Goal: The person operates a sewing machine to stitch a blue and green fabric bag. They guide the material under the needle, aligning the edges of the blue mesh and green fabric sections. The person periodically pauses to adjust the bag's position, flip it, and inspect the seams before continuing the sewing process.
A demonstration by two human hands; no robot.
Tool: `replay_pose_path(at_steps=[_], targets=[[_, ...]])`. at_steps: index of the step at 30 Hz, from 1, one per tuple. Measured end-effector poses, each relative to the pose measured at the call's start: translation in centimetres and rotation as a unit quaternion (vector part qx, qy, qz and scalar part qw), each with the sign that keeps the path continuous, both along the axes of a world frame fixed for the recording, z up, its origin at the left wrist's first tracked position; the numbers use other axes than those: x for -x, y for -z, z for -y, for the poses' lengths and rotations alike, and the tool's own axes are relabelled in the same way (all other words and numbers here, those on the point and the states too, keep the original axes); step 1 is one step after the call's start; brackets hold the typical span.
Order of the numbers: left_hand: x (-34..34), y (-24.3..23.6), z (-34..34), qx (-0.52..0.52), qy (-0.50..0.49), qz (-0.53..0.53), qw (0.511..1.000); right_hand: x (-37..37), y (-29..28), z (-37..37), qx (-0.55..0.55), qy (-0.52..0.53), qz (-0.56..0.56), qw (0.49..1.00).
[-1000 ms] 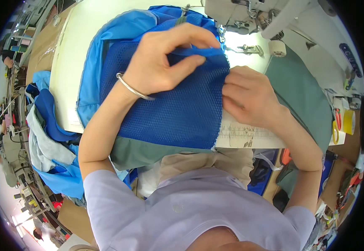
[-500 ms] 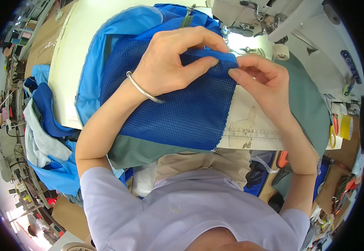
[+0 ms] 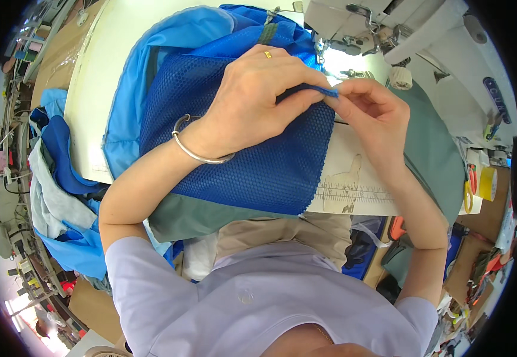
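Dark blue mesh fabric (image 3: 258, 166) lies over the table's near edge. My left hand (image 3: 264, 101) pinches a folded strip of its upper edge between thumb and fingers. At the right end of that fold, the thumb and index finger of my right hand (image 3: 377, 113) close on the same edge. The two sets of fingertips nearly meet. Just beyond them is the sewing machine's lit needle area (image 3: 344, 65). Lighter blue fabric (image 3: 130, 119) is bunched under and behind the mesh. A silver bangle (image 3: 202, 156) circles my left wrist.
The white table (image 3: 353, 193) has a ruler strip along its near edge. Grey-green fabric (image 3: 431, 149) drapes at the right, with more of it beneath the mesh. Piled blue and grey cloth (image 3: 62, 196) is at the left. Yellow-handled scissors (image 3: 467, 196) and yellow tape (image 3: 488, 183) sit far right.
My left hand has turned over the edge and shifted slightly down and right. The fold of mesh between the hands now looks narrower. My right hand keeps its place.
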State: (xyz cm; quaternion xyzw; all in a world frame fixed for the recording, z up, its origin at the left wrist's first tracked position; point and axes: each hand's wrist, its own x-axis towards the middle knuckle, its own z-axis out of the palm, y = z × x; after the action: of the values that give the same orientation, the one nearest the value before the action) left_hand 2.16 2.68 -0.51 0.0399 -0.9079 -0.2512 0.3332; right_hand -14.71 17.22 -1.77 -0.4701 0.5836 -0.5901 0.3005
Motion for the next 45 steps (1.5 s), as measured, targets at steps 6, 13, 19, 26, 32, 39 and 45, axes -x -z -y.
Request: replay_pose_path(at_steps=[6, 13, 19, 26, 32, 39, 45], targets=[[-0.2, -0.6, 0.0, -0.129, -0.009, 0.066, 0.989, -0.5, -0.4, -0.1, -0.012, -0.013, 0.040, 0.999], [-0.1, -1.5, -0.8, -0.301, 0.035, 0.046, 0.952, -0.2, 0.0, -0.1, 0.021, -0.062, 0.129, 0.990], [-0.3, -1.3, 0.4, -0.141, 0.027, 0.043, 0.989, 0.0, 0.1, 0.0, 0.016, -0.063, 0.141, 0.988], [-0.6, -1.9, 0.8, -0.212, 0.032, 0.104, 0.971, 0.0, -0.2, -0.3, -0.003, -0.050, 0.010, 0.999], [-1.0, -2.3, 2.8, -0.284, 0.027, 0.132, 0.949, -0.9, 1.9, -1.4, 0.173, -0.100, -0.487, 0.850], [1.9, -2.3, 3.3, -0.014, 0.001, 0.191, 0.982, -2.4, 2.7, -2.2, 0.203, -0.050, -0.557, 0.804], [3.2, -1.7, 3.9, 0.058, -0.036, 0.194, 0.979, -2.4, 2.7, -2.1, 0.204, -0.039, -0.568, 0.797]])
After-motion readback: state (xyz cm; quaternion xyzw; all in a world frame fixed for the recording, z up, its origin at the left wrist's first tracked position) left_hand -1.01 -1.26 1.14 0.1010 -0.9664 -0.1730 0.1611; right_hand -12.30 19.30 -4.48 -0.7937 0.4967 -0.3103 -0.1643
